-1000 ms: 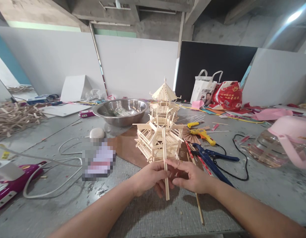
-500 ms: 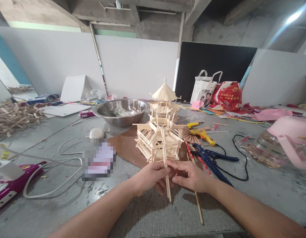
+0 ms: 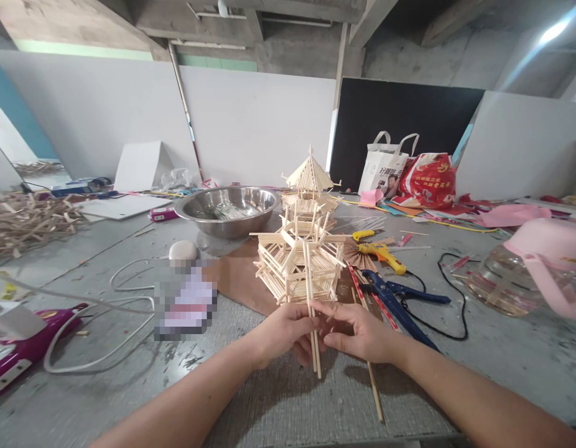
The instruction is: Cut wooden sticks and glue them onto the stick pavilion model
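Two thin wooden sticks (image 3: 316, 359) stand slanted in front of me, pinched between the thumb and fingers of my left hand (image 3: 290, 333). My right hand (image 3: 360, 331) reaches in from the other side. Its index fingertip touches the sticks, and its thumb is apart from that finger. Behind the sticks rises a tiered pagoda model (image 3: 297, 261) built of pale sticks, with a pointed roof. The sticks' upper ends overlap its lower tier in view; whether they touch it I cannot tell. Another loose stick (image 3: 374, 392) lies beneath my right hand.
The model stands on a brown board (image 3: 232, 274). To its right lie a yellow glue gun (image 3: 384, 254), blue-handled cutters (image 3: 400, 305) and a pink-lidded jug (image 3: 516, 267). A metal basin (image 3: 227, 214) is behind left. White cables and a purple power strip (image 3: 31, 348) lie at left.
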{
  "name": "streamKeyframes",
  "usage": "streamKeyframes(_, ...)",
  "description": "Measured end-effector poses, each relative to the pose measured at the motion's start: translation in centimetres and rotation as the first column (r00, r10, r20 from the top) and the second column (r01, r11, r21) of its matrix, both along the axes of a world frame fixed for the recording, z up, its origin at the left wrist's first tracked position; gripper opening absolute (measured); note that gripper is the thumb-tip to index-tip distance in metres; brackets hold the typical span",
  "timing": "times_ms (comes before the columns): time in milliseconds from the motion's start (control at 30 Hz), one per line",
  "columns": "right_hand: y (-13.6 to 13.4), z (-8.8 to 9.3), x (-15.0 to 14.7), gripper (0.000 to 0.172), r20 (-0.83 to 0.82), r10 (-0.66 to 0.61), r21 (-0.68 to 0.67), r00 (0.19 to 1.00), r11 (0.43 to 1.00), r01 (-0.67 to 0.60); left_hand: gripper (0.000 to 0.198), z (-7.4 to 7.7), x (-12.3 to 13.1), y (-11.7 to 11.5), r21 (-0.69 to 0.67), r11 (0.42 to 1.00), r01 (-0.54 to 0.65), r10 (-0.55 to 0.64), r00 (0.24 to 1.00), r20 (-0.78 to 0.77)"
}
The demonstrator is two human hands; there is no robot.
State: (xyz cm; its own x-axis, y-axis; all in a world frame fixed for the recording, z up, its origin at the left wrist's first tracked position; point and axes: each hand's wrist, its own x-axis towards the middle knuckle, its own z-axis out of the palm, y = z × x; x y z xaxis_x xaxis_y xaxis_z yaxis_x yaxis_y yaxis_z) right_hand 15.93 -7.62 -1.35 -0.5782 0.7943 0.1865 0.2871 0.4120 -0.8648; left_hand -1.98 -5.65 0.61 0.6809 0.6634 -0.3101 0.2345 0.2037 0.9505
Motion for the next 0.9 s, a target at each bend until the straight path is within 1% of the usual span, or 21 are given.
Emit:
streamKeyframes(233,-0.03,-0.02,0.0,0.059,-0.006,0.008,-0.013,1.0,1.0,-0.008,0.028,-0.03,-0.12,0.1,-0.006,1.0,-0.003,0.003,1.0,-0.007)
streamKeyframes(900,-0.1,0.08,-0.03,0.059,-0.021,0.014,-0.037,1.0,0.999,-0.015,0.033,-0.17,-0.13,0.13,-0.05,0.999,-0.019,0.02,1.0,0.02)
